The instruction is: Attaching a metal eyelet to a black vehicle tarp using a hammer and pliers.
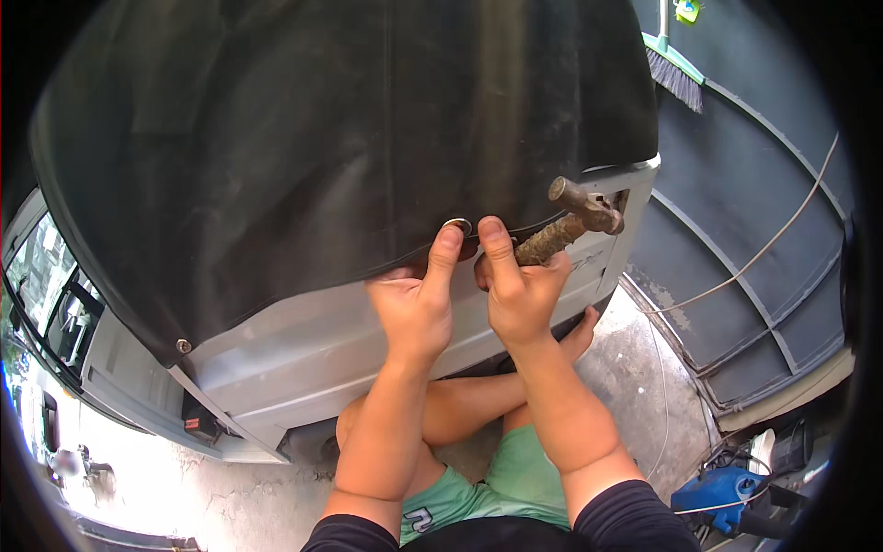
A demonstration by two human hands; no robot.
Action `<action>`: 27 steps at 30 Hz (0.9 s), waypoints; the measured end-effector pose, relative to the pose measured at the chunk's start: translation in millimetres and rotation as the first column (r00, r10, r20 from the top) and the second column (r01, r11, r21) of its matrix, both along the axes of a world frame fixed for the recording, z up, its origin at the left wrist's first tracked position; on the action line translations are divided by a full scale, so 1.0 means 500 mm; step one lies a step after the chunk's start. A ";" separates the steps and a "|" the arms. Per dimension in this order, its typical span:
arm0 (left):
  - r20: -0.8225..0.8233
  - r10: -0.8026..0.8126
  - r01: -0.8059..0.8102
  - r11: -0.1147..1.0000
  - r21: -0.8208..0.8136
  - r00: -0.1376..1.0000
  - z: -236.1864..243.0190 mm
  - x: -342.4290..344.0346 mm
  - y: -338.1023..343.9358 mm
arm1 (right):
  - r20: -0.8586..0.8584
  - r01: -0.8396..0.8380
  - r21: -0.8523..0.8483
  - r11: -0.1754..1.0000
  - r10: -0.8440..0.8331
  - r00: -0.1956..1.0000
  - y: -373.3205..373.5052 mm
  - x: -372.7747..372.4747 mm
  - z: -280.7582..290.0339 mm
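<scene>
My left hand [416, 308] pinches the cover [349, 138] edge by its metal ring [457, 224] on the car [322, 345]; right hand [520, 294] grips a rusty hammer [575, 221] (head up), so next wants a careful strike

Outdoor yard or driveway, bare concrete ground [635, 368], covered grey vehicle [368, 340], dark metal gate [736, 239], broom [676, 69]

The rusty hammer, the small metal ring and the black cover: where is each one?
rusty hammer [581, 210]: head view, on its rusted head, above the right hand.
metal ring [457, 224]: head view, on its rim at the cover's edge.
black cover [322, 138]: head view, on its broad middle.
</scene>
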State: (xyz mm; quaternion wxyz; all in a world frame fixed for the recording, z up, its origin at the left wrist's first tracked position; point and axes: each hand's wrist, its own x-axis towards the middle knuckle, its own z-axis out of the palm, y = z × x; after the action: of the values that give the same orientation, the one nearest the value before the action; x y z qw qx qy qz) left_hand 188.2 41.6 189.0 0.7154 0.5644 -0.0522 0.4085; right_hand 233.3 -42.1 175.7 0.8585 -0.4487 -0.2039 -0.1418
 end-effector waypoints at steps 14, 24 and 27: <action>-0.109 -0.106 0.127 0.969 0.209 0.988 -0.168 -0.191 -0.016 | 0.567 0.473 -0.628 0.618 -0.052 0.822 -0.058 -0.145 -0.206; -0.335 0.906 -0.961 0.207 -0.184 0.259 -0.397 -0.595 0.442 | 0.101 -0.164 -0.950 0.266 0.757 0.645 0.009 -0.310 -0.210; -0.340 0.917 -0.835 0.015 0.550 -0.207 -0.500 -0.693 0.683 | 0.006 -0.254 -0.919 0.301 0.655 0.756 0.004 -0.271 -0.247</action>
State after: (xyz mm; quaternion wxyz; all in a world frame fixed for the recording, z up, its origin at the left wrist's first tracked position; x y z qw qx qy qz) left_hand -158.1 383.0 -60.9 0.1463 0.5720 0.5795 0.5618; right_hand 97.7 -40.1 52.0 0.4426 -0.7063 -0.5300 0.1560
